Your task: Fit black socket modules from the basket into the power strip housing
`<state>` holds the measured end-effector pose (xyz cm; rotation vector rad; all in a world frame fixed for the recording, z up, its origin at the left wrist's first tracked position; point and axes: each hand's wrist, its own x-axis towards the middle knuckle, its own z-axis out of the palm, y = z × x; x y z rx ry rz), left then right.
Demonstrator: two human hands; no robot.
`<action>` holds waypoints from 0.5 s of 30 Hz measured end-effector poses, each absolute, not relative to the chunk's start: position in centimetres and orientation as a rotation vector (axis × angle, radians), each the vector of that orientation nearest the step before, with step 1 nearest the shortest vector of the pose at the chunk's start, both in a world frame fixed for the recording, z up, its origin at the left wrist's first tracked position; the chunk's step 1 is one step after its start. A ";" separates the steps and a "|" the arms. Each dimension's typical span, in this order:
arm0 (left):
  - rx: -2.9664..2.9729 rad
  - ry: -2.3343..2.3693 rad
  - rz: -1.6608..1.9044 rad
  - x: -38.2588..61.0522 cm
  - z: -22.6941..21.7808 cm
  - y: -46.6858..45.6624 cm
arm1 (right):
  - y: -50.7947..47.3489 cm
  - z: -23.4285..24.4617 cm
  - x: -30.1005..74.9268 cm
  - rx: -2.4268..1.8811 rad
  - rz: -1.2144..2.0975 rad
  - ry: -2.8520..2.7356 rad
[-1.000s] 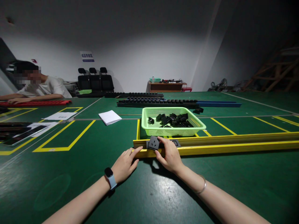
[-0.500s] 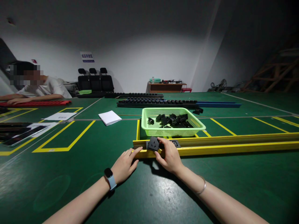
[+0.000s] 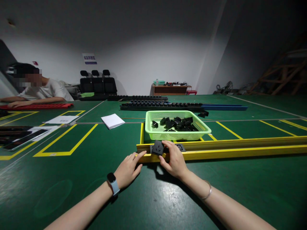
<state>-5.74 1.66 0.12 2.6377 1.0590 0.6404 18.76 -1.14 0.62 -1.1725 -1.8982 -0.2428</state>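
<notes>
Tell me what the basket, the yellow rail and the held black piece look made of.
Basket: light green plastic, likely; moulded mesh walls. Rail: probably coated metal; long straight profile, slight sheen. Black piece: seemingly matte moulded plastic, with socket slots.

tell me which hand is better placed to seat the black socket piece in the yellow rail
Probably the right: the right hand pinches the black socket piece over the yellow rail, while the left hand only rests against the rail's end.

A white wall [image 3: 144, 60] backs three black chairs [image 3: 98, 83] and a wooden desk [image 3: 170, 88].
</notes>
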 end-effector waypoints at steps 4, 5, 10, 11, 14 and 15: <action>2.642 1.063 0.650 -5.7 0.1 1.7 | -1.2 0.6 18.8 -1.203 -0.259 -1.906; 2.644 1.061 0.652 -5.7 0.1 1.7 | -1.2 0.6 18.8 -1.212 -0.264 -1.911; 2.650 1.058 0.658 -5.8 0.0 1.7 | -1.2 0.7 18.8 -1.236 -0.252 -1.930; 2.652 1.061 0.657 -5.8 0.0 1.7 | -1.2 0.7 18.8 -1.235 -0.248 -1.928; 2.655 1.061 0.655 -5.8 0.0 1.7 | -1.1 0.6 18.8 -1.236 -0.240 -1.922; 2.655 1.059 0.652 -5.8 0.0 1.7 | -1.1 0.6 18.9 -1.237 -0.239 -1.919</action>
